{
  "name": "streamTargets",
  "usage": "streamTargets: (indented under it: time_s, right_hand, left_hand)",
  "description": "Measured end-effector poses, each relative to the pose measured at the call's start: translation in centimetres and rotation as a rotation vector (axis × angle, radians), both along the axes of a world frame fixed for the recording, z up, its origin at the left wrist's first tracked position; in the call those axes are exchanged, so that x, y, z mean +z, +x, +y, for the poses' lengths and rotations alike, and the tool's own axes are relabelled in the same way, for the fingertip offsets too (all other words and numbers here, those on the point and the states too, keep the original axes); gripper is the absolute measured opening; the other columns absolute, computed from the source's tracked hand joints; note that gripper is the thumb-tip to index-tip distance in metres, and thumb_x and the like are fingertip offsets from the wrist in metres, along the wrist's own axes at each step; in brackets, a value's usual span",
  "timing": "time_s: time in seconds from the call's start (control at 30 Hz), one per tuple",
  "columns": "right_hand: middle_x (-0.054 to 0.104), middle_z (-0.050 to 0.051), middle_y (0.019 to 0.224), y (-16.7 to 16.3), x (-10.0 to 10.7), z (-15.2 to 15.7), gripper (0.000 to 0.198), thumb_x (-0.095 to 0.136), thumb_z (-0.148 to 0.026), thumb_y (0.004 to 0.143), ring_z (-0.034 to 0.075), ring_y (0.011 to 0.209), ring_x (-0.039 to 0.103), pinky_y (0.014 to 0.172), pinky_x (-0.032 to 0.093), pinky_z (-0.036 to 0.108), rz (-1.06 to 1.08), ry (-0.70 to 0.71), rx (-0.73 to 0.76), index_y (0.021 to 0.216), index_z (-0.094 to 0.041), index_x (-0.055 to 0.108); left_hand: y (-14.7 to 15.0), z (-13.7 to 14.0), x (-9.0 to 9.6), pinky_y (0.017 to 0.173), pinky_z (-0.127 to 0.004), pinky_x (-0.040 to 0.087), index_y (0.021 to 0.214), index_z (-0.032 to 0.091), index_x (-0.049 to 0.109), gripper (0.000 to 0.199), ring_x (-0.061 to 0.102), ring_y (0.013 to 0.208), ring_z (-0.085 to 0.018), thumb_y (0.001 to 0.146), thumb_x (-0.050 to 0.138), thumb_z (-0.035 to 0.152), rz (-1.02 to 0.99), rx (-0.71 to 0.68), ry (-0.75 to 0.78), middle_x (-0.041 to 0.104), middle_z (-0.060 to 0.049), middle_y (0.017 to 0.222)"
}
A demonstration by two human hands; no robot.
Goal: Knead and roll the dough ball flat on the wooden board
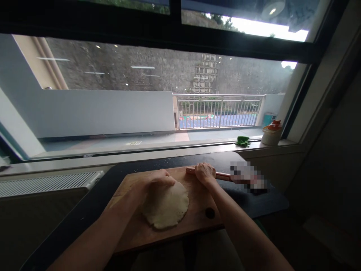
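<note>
A flat, rounded sheet of dough (166, 209) with an uneven edge lies on a wooden cutting board (197, 222). My left hand (160, 178) is closed at the dough's far edge, its thumb on top; the other fingers are mostly hidden. To the right of the dough, my right hand (205, 173) wraps around a rolling pin (224, 176). The pin lies along the far right part of the board, apart from the dough, and its right end reaches past the board toward a blurred-out patch.
The board rests on a dark table (93, 210) below a wide window. On the sill are a green leafy-looking item (243, 141) and a white container with an orange top (272, 133). A radiator (50, 184) stands at left. The board has a dark round hole near its right corner.
</note>
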State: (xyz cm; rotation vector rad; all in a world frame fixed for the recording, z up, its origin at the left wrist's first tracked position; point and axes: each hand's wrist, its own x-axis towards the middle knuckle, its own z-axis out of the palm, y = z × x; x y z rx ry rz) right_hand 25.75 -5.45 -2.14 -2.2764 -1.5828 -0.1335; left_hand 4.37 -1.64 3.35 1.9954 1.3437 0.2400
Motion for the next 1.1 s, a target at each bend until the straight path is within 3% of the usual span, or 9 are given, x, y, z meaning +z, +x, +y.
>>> streamTargets:
  time_s: [0.07,0.17,0.3,0.4,0.57,0.77,0.97,1.1]
  right_hand:
    - [0.064,0.011,0.087,0.1,-0.5,-0.4,0.041,0.027,-0.032,0.090,0.021,0.083,0.057,0.073,0.038,0.031,-0.019,0.011,0.014,0.083,-0.018,0.066]
    - [0.065,0.010,0.083,-0.4,-0.6,-0.6,0.041,0.029,-0.033,0.089,0.021,0.079,0.058,0.069,0.038,0.030,-0.019,0.014,0.015,0.079,-0.019,0.066]
    - [0.066,0.011,0.085,-0.7,0.1,-0.6,0.043,0.027,-0.034,0.089,0.022,0.084,0.059,0.071,0.039,0.031,0.022,-0.018,0.016,0.081,-0.018,0.067]
    - [0.066,0.013,0.089,-0.8,0.8,-0.8,0.055,0.020,-0.042,0.090,0.023,0.088,0.059,0.077,0.039,0.033,0.089,-0.058,0.016,0.084,-0.016,0.068]
    - [0.067,0.012,0.090,-3.4,1.0,-1.9,0.065,0.013,-0.050,0.090,0.023,0.090,0.059,0.083,0.037,0.035,0.109,-0.062,0.115,0.085,-0.016,0.068]
    - [0.066,0.013,0.092,-6.4,1.1,-1.7,0.057,0.017,-0.043,0.090,0.024,0.091,0.058,0.081,0.038,0.034,0.121,-0.118,0.100,0.090,-0.015,0.067]
    - [0.056,0.015,0.108,-5.9,2.3,0.9,0.039,0.033,-0.033,0.083,0.028,0.102,0.050,0.085,0.035,0.039,0.084,-0.104,0.059,0.099,-0.013,0.063]
    - [0.053,0.013,0.110,-6.0,2.0,0.0,0.039,0.031,-0.035,0.084,0.027,0.102,0.047,0.087,0.033,0.042,0.101,-0.111,0.083,0.100,-0.016,0.061]
  left_hand:
    - [-0.2,-0.3,0.8,0.048,-0.024,0.037,0.074,0.014,0.064,0.036,0.055,0.058,-0.017,0.058,0.063,0.046,-0.075,-0.102,-0.120,0.062,-0.002,0.065]
    - [-1.5,-0.4,0.9,0.046,-0.024,0.036,0.079,0.015,0.062,0.045,0.053,0.054,-0.015,0.063,0.055,0.056,-0.148,-0.054,-0.140,0.061,-0.003,0.066]
    - [-3.5,-0.6,-1.1,0.045,-0.024,0.033,0.068,0.015,0.062,0.035,0.053,0.054,-0.017,0.062,0.056,0.049,0.112,0.012,0.008,0.060,-0.003,0.062]
    - [-3.7,-1.3,-2.9,0.050,-0.024,0.035,0.066,0.017,0.060,0.027,0.057,0.064,-0.018,0.068,0.048,0.042,0.149,0.092,0.219,0.063,-0.004,0.071]
    - [-2.9,-2.7,-4.9,0.056,-0.027,0.034,0.071,0.022,0.058,0.038,0.059,0.072,-0.021,0.078,0.034,0.051,0.298,0.313,0.484,0.065,-0.005,0.075]
    - [-2.9,-3.3,-5.9,0.060,-0.027,0.036,0.076,0.024,0.059,0.040,0.060,0.078,-0.022,0.080,0.031,0.052,0.293,0.327,0.552,0.067,-0.004,0.079]
    - [-3.1,-3.4,-6.3,0.059,-0.028,0.036,0.075,0.023,0.058,0.040,0.060,0.074,-0.021,0.081,0.030,0.051,0.280,0.315,0.601,0.066,-0.005,0.077]
    - [-3.1,-3.4,-6.2,0.058,-0.028,0.035,0.074,0.023,0.058,0.039,0.060,0.074,-0.022,0.081,0.030,0.050,0.273,0.306,0.610,0.067,-0.004,0.078]
